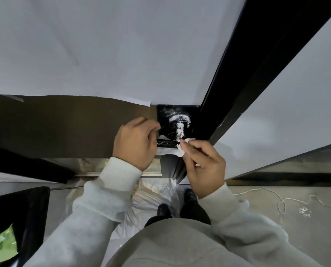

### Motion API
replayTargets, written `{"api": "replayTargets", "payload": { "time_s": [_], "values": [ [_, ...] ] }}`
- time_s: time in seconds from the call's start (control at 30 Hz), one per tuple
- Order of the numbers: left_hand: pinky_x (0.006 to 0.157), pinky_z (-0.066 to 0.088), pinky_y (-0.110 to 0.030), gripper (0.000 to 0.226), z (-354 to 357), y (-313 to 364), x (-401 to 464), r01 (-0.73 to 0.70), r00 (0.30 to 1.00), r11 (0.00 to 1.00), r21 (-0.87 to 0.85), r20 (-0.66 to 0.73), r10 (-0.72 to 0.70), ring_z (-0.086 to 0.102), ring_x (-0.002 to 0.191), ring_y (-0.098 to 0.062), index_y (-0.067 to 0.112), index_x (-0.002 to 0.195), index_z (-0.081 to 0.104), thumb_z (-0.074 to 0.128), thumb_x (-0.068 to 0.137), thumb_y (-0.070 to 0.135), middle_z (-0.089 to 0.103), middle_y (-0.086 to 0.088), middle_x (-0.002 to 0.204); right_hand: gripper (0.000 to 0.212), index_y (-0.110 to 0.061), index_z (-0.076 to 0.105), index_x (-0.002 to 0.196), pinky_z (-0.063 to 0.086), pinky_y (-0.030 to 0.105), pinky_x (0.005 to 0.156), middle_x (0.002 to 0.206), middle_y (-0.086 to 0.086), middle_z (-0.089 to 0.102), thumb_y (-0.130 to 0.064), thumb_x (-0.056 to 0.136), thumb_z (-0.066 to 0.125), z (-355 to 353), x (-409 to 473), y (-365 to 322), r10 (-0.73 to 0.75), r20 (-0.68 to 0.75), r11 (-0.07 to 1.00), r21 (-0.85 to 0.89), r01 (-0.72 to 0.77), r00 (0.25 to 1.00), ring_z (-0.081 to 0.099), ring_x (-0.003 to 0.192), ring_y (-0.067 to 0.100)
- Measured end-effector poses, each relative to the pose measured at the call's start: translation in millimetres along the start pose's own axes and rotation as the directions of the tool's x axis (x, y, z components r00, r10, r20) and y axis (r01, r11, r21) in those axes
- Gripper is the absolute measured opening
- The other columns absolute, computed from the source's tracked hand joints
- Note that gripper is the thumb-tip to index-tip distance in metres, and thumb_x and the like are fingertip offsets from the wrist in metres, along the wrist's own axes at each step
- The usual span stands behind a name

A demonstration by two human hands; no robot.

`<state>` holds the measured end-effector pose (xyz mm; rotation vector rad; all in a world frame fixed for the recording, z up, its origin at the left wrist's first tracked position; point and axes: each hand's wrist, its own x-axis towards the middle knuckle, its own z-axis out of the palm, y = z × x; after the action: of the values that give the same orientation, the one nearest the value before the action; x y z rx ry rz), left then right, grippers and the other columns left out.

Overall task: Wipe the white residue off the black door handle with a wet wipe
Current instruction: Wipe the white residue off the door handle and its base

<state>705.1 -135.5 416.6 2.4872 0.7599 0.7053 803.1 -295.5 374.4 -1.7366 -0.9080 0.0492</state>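
Two hands at smeared door handle [178, 128], right hand [203, 164] pinching wet wipe [182, 149]

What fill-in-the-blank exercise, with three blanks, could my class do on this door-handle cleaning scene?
1. The residue on the door handle is ____ in colour.
2. The wet wipe is pinched by the ____ hand.
3. The left hand wears a sleeve of ____ colour.

Missing words: white; right; grey.

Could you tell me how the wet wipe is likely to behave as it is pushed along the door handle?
The wet wipe looks limp: it sags between the left hand and right hand, so it will probably bunch. Being thin, it may tear or slip off the residue-caked door handle.
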Motion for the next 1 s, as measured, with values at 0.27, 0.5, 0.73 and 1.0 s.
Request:
{"api": "replayTargets", "payload": {
  "time_s": [0.27,0.5,0.73,1.0],
  "values": [
    [0.065,0.056,-0.039,0.034,1,1,2,0.080,0.997,0.997,-0.015,-0.005,-0.080,0.065,0.074,-0.022,0.019,0.094,0.073,0.041,0.084,0.016,0.069,0.002,0.085,0.013,-0.006,0.071,0.089,0.061,0.045,0.080,0.078,0.005,0.069,-0.010,0.079,0.079,19,7,-27,0.674,0.027,0.532,0.676,-0.510,0.738,0.071,0.079,0.019],
    [0.069,0.055,-0.038,0.035,2,-1,2,0.091,0.995,0.993,-0.073,-0.021,-0.093,0.065,0.076,-0.018,0.018,0.095,0.073,0.041,0.083,0.013,0.069,0.003,0.084,0.025,-0.007,0.057,0.071,0.061,0.034,0.066,0.079,0.017,0.068,0.003,0.080,0.078,22,27,-44,0.824,0.236,0.171,0.763,-0.623,0.515,0.073,0.076,0.022],
    [0.070,0.055,-0.037,0.034,2,-1,2,0.087,0.996,0.994,-0.073,-0.027,-0.089,0.065,0.077,-0.017,0.018,0.096,0.073,0.042,0.083,0.013,0.070,0.004,0.082,0.029,-0.006,0.054,0.071,0.062,0.035,0.061,0.074,0.016,0.068,0.007,0.077,0.078,21,37,-41,0.841,0.241,0.195,0.700,-0.687,0.484,0.072,0.066,0.021],
    [0.076,0.056,-0.032,0.031,-1,-2,-1,0.080,0.996,0.990,-0.117,-0.036,-0.085,0.067,0.077,-0.015,0.015,0.101,0.073,0.048,0.086,0.006,0.072,0.004,0.081,0.009,-0.014,0.075,0.078,0.058,0.042,0.075,0.072,0.007,0.069,-0.008,0.077,0.083,9,9,-22,0.652,0.058,0.600,0.570,-0.561,0.756,0.065,0.072,0.023]
  ]
}}
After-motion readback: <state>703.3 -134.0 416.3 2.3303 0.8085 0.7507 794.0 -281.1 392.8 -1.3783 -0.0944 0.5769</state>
